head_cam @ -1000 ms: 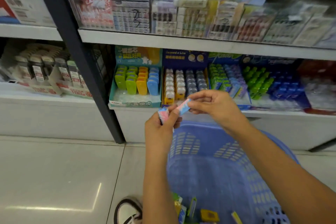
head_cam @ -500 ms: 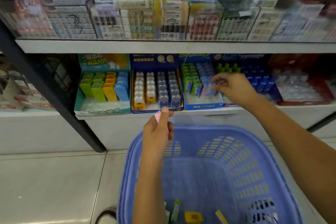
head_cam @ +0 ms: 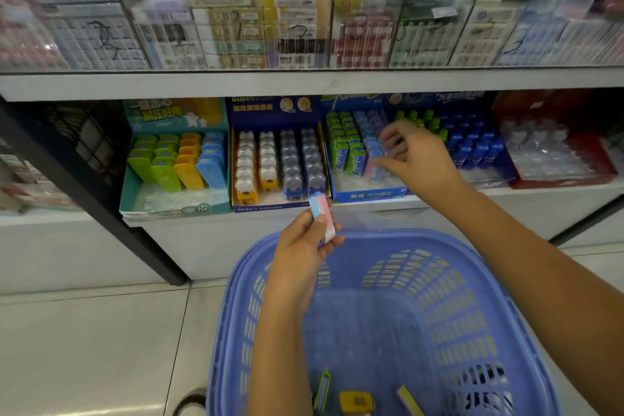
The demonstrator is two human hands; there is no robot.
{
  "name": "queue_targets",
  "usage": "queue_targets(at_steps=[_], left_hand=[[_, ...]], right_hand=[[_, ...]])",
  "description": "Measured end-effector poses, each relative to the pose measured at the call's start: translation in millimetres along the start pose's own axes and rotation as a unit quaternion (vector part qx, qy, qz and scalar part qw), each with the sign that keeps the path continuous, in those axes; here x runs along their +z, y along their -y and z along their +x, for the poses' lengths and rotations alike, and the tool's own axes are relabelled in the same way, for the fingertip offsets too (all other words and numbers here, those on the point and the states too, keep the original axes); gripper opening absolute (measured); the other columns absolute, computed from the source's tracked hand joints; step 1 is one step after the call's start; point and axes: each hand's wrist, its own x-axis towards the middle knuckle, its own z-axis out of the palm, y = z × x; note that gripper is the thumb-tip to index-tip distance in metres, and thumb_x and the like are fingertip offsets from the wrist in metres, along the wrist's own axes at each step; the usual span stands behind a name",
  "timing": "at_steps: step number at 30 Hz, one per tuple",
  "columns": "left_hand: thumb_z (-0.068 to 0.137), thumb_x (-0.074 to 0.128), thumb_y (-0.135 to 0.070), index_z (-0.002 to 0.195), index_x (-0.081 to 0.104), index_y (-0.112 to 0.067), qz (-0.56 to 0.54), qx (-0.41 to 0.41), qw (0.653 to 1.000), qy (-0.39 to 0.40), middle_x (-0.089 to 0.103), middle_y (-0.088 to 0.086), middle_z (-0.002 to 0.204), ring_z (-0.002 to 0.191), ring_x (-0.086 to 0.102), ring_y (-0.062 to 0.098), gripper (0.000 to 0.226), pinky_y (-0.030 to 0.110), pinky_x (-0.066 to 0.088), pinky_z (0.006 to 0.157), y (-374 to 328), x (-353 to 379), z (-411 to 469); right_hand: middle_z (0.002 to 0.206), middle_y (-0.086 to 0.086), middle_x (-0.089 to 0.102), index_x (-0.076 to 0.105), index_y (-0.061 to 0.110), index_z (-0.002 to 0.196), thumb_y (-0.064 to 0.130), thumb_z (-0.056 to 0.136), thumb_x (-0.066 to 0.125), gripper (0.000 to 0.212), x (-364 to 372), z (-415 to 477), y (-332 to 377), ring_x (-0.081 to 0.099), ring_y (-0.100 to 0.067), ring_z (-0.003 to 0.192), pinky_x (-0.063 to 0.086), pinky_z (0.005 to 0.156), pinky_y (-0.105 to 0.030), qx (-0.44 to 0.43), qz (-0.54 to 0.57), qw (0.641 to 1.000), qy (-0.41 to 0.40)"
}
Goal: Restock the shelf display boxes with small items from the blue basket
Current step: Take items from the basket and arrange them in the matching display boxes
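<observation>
A slotted periwinkle-blue plastic basket (head_cam: 472, 297) stands near, holding a yellow block (head_cam: 356, 402), a green-edged piece (head_cam: 322, 390) and a yellow-and-purple strip (head_cam: 408, 400). The left hand (head_cam: 300, 257) holds a small pink-and-pale-blue packet (head_cam: 322, 213). On the far shelf, from left to right: a teal cardboard box (head_cam: 175, 206) of green, orange and blue cases, a dark-blue box (head_cam: 273, 108) with white, yellow and grey pieces, then a blue box (head_cam: 368, 194) of green, blue and pink packets.
</observation>
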Motion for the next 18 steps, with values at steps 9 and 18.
queue_targets(at_steps=[9, 18], left_hand=[[0.085, 0.068, -0.008, 0.096, 0.064, -0.039, 0.188, 0.215, 0.958, 0.001, 0.069, -0.014, 0.098, 0.090, 0.064, -0.003, 0.033, 0.013, 0.051, 0.077, -0.6, 25.1, -10.1], [0.093, 0.058, -0.034, 0.143, 0.041, -0.021, 0.475, 0.266, 0.834, 0.088, 0.038, -0.004, 0.150, 0.140, 0.029, 0.009, 0.054, 0.021, 0.027, 0.110, 16.2, 59.0, 21.7]], right_hand=[[0.064, -0.005, 0.069, 0.068, 0.013, 0.080, 0.033, 0.071, 0.078, 0.024, 4.1, -62.7, 46.3, 0.066, -0.016, 0.054, 0.053, 0.052, -0.022, 0.166, 0.339, 0.923, 0.081], [0.083, 0.012, 0.067, 0.065, 0.028, 0.086, 0.017, 0.077, 0.076, 0.018, -42.4, -36.9, -1.1, 0.065, 0.001, 0.073, 0.051, 0.067, -0.008, 0.084, 0.191, 0.975, -0.074]])
